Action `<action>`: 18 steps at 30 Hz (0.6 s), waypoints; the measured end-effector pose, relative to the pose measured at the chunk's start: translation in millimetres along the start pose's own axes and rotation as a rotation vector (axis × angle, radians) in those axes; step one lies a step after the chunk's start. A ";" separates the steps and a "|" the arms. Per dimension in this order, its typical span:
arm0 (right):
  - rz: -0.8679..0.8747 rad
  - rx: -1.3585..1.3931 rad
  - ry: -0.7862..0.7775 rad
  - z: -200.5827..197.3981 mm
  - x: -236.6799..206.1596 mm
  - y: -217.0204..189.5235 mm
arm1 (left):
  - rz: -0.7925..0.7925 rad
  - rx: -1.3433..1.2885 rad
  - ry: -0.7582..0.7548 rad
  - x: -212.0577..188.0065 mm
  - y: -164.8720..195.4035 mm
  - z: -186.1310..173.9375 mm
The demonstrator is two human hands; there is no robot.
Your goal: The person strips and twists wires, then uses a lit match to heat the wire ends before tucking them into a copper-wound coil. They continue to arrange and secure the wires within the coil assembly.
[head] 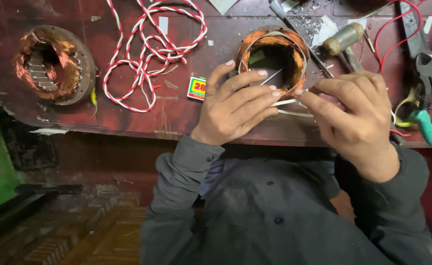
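Meanwhile both hands (294, 105) crowd the workbench edge (127, 131).
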State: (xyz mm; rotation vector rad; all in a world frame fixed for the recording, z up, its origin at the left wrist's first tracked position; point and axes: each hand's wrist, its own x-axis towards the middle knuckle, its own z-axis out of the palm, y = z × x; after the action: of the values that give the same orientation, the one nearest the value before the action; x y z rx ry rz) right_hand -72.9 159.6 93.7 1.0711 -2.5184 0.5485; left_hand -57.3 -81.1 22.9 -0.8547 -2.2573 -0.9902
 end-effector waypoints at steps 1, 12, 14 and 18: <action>0.011 0.033 0.009 0.2 -1.7 0.5 | -0.018 0.000 0.019 1.7 2.1 2.6; -0.031 -0.267 0.103 18.4 -55.3 -13.8 | -0.130 -0.010 0.038 9.5 11.7 11.3; -0.035 -0.288 0.105 21.7 -61.8 -13.1 | -0.111 0.012 0.003 11.0 13.3 12.9; -0.118 -0.215 0.152 25.5 -60.7 -18.4 | -0.106 0.017 -0.031 9.6 15.3 11.7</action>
State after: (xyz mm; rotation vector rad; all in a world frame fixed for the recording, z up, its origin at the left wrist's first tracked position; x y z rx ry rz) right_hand -23.8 172.4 47.9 1.0476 -2.3044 0.3054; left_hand -55.0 -60.6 29.2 -0.7547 -2.3553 -1.0100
